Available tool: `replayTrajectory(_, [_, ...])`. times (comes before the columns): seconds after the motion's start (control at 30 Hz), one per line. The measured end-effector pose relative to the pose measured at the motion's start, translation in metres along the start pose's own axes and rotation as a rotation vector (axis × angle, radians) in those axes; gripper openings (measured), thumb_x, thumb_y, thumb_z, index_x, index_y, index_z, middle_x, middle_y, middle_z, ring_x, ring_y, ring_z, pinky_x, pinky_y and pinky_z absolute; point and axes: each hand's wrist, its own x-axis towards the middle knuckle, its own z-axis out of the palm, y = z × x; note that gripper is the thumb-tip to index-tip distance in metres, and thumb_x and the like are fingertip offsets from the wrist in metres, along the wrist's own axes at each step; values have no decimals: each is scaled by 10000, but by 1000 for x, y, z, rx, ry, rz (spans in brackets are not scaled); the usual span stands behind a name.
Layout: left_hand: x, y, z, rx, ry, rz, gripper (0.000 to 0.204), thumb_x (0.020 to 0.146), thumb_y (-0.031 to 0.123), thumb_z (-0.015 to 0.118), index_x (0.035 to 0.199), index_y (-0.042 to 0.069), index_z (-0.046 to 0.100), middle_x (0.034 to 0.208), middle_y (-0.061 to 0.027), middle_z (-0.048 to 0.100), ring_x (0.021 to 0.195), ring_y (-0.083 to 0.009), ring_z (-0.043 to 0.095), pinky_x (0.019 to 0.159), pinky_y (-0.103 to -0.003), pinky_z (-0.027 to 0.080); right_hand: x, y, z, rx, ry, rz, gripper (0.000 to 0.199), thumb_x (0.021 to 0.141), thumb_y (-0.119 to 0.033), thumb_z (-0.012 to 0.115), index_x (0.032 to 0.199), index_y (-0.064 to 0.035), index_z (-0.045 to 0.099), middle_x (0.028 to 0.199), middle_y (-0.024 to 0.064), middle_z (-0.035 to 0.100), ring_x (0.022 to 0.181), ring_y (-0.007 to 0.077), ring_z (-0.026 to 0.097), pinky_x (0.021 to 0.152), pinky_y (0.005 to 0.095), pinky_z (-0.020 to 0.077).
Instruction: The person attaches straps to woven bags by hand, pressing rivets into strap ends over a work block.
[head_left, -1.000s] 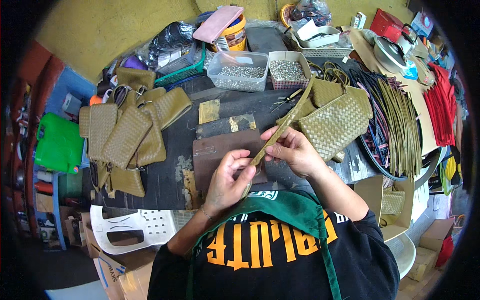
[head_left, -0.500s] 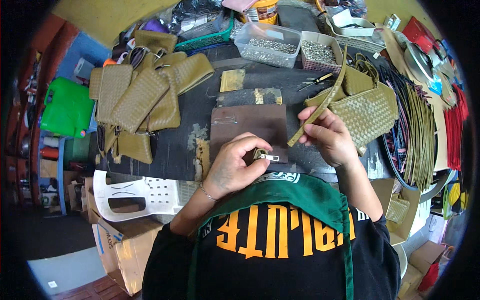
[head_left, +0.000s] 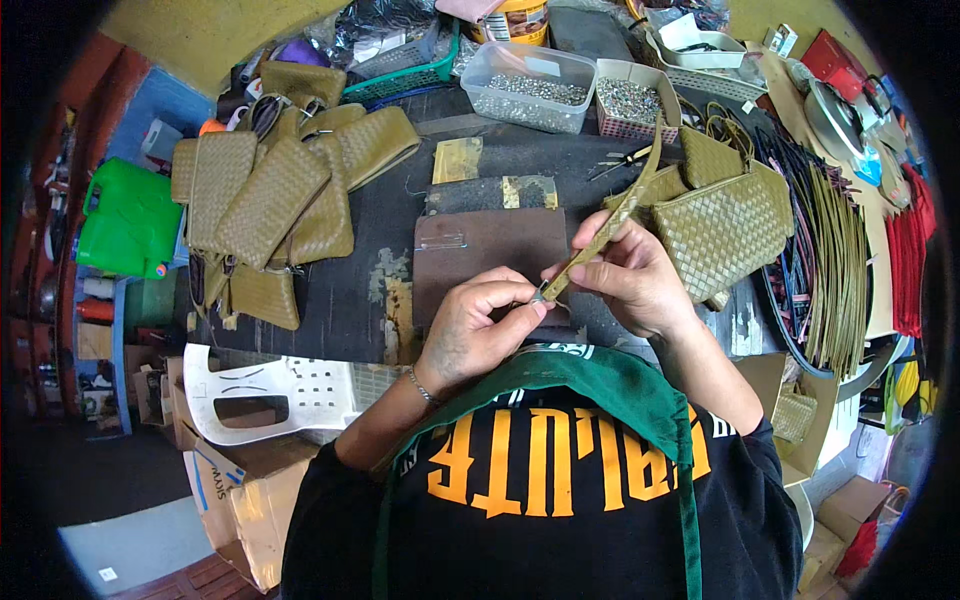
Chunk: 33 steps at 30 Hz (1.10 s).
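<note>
An olive leather strap (head_left: 637, 192) slants up and away from my right hand (head_left: 640, 282), which is closed on it near its lower end. My left hand (head_left: 478, 325) pinches a small metal zipper pull (head_left: 540, 296), mostly hidden by the fingertips. The strap's lower end meets the pull between my two hands; I cannot tell whether it passes through it. Both hands are over the near edge of a dark brown flat piece (head_left: 488, 245) on the table. Olive woven pouches (head_left: 725, 232) lie just beyond my right hand.
More olive woven pouches (head_left: 275, 195) are heaped at left. Tubs of metal parts (head_left: 527, 95) stand at the back, with a thin pointed tool (head_left: 622, 162) nearer. Bundled olive strips (head_left: 835, 270) hang over the right edge. A white plastic chair (head_left: 265, 395) is at lower left.
My right hand has moved left and slightly down with the strap, bringing its lower end to the zipper pull. My left fingers now cover most of the pull, which showed plainly before.
</note>
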Motion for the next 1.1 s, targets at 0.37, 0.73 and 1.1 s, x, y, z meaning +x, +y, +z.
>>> replayTrajectory(0.37, [1, 5, 0, -9, -75, -62, 94, 758, 31, 537, 787, -20, 611, 718, -48, 550, 653, -85, 506, 588, -211, 405, 6, -3, 2, 1, -92, 75, 241, 714, 81, 559, 904, -30, 459, 774, 59, 571, 726, 129, 587, 653, 218, 477])
replayTrajectory(0.73, [-2, -3, 5, -83, 46, -38, 67, 733, 45, 579, 747, -15, 553, 741, -55, 549, 628, -87, 516, 542, -205, 406, 3, 3, 6, -116, -70, -17, 210, 737, 66, 548, 904, -21, 456, 782, 61, 575, 753, 115, 576, 674, 210, 465])
replayTrajectory(1.1, [-3, -7, 5, -16, 155, 127, 46, 718, 0, 568, 750, -32, 560, 714, -100, 556, 655, -173, 539, 595, -256, 419, 12, -9, 12, -214, -171, -27, 258, 719, 38, 588, 936, -22, 461, 838, 70, 584, 808, 125, 566, 694, 229, 455])
